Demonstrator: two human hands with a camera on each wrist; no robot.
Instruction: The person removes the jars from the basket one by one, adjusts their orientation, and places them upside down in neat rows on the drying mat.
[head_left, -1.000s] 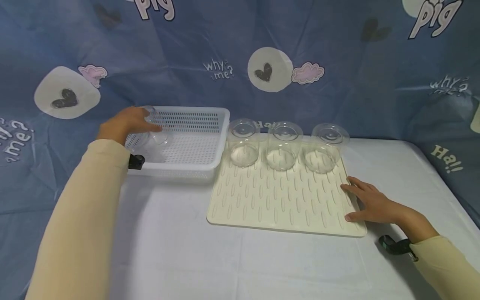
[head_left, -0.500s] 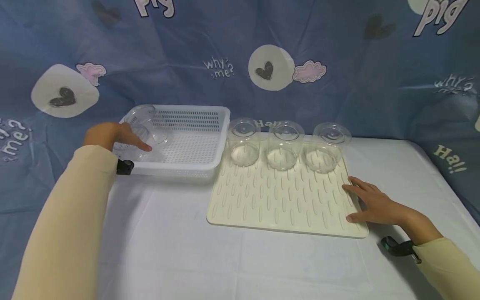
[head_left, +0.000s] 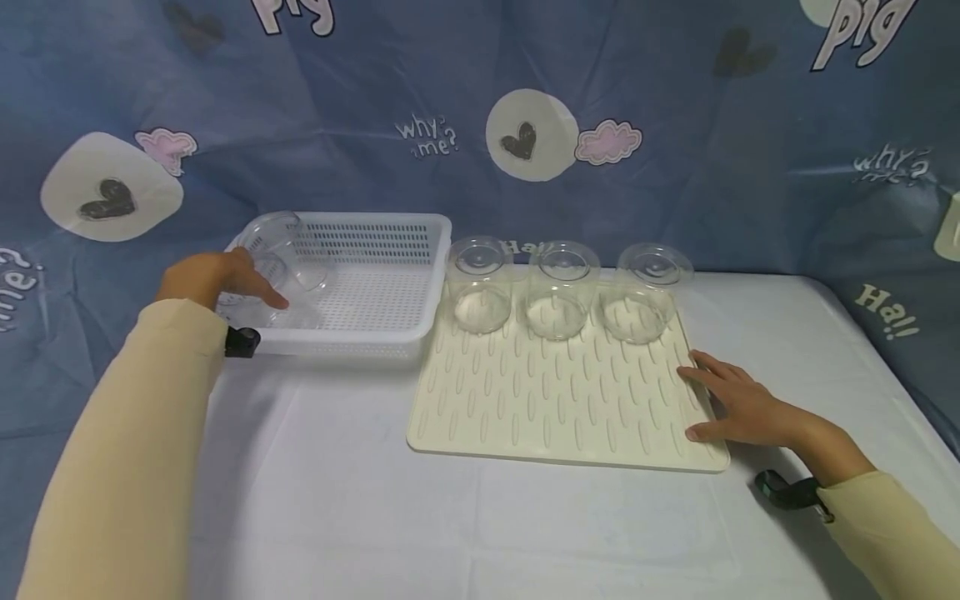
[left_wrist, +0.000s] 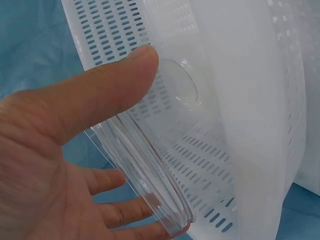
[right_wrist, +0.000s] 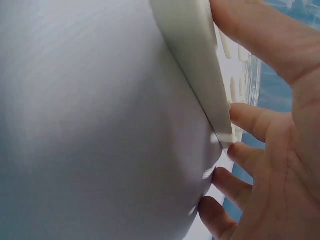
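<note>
My left hand reaches over the left end of a white slotted basket. Clear cylindrical containers lie inside it there. In the left wrist view, my thumb and fingers are on either side of a ridged clear rim. At the right edge of a cream ribbed mat, my right hand rests with spread fingers. The right wrist view has its fingertips against the mat's side. Three more clear containers stand in a row along the mat's back.
A white cloth covers the table. Behind it hangs a blue printed curtain, close to the basket and the mat's far side. The basket's right end sits right beside the mat's back left corner.
My left hand has come from the basket's back left toward its front left, down to the container there. The right hand stays at the mat, and the whole view shifts slightly.
</note>
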